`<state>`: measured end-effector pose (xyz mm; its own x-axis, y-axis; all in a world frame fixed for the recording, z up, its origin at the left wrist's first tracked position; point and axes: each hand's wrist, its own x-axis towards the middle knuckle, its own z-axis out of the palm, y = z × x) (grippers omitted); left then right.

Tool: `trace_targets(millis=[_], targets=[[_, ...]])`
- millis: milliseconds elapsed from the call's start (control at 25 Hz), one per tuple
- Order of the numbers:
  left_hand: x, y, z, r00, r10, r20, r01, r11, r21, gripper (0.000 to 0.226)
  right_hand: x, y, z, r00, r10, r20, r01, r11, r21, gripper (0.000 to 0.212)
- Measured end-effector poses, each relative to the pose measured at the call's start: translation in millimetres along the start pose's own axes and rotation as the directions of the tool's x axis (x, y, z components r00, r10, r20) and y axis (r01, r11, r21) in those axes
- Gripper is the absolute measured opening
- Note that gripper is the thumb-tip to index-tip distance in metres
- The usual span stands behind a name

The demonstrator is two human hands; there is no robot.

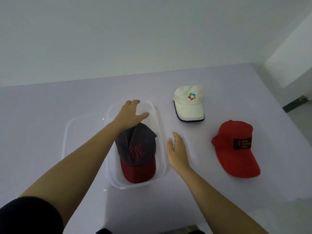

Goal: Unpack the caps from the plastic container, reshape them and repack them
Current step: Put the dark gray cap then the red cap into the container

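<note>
A clear plastic container stands mid-table with a grey cap with a dark red brim lying inside it, brim toward me. My left hand reaches over the container's far end above the cap's crown, fingers spread and holding nothing. My right hand is open beside the container's right wall, palm toward it. A white cap with a coloured logo lies on the table at the far right. A red cap with a black patch lies nearer on the right.
The container's clear lid lies flat on the table just left of the container. The pale table ends at a white wall behind, and its right edge drops off to the floor.
</note>
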<state>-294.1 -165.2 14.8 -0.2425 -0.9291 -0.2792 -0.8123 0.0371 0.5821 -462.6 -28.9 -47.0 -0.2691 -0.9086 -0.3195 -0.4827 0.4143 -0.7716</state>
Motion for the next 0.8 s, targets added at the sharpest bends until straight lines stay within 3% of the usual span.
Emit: trace_targets(millis=[120, 280, 400, 480, 560, 640, 720, 800], targets=[[-1.9, 47.3, 20.4, 0.989, 0.121, -0.089, -0.131, 0.984, -0.118, 0.06, 18.4, 5.1, -33.4, 0.992, -0.088, -0.094, 0.086, 0.996, -0.019, 0.044], [1.7, 108.1, 63.5, 0.983, 0.179, -0.045, -0.185, 0.961, -0.207, 0.054, 48.0, 28.6, -97.2, 0.938, -0.25, -0.239, 0.246, 0.968, -0.05, 0.04], [8.8, 144.7, 104.5, 0.983, 0.154, 0.104, -0.128, 0.967, -0.219, 0.061, 71.4, 63.6, -160.4, 0.902, -0.236, -0.362, 0.226, 0.972, -0.072, 0.042], [15.5, 163.5, 135.5, 0.953, 0.096, 0.286, -0.027, 0.972, -0.235, 0.071, 87.2, 99.1, -207.5, 0.91, -0.122, -0.396, 0.115, 0.992, -0.042, 0.051], [21.6, 177.0, 165.7, 0.892, 0.023, 0.452, 0.134, 0.94, -0.313, 0.081, 97.6, 129.5, -249.8, 0.966, 0.069, -0.251, -0.055, 0.996, 0.065, 0.069], [24.4, 188.0, 194.3, 0.828, -0.013, 0.561, 0.274, 0.882, -0.384, 0.084, 103.2, 151.3, -274.6, 0.976, 0.216, 0.039, -0.22, 0.954, 0.203, 0.085], [27.1, 200.6, 217.0, 0.779, -0.007, 0.627, 0.343, 0.842, -0.417, 0.067, 110.0, 168.1, -286.5, 0.939, 0.241, 0.245, -0.289, 0.94, 0.181, 0.098], [32.8, 208.2, 229.7, 0.763, 0.013, 0.646, 0.359, 0.823, -0.441, 0.042, 116.5, 178.7, -291.1, 0.92, 0.201, 0.337, -0.249, 0.963, 0.107, 0.098]])
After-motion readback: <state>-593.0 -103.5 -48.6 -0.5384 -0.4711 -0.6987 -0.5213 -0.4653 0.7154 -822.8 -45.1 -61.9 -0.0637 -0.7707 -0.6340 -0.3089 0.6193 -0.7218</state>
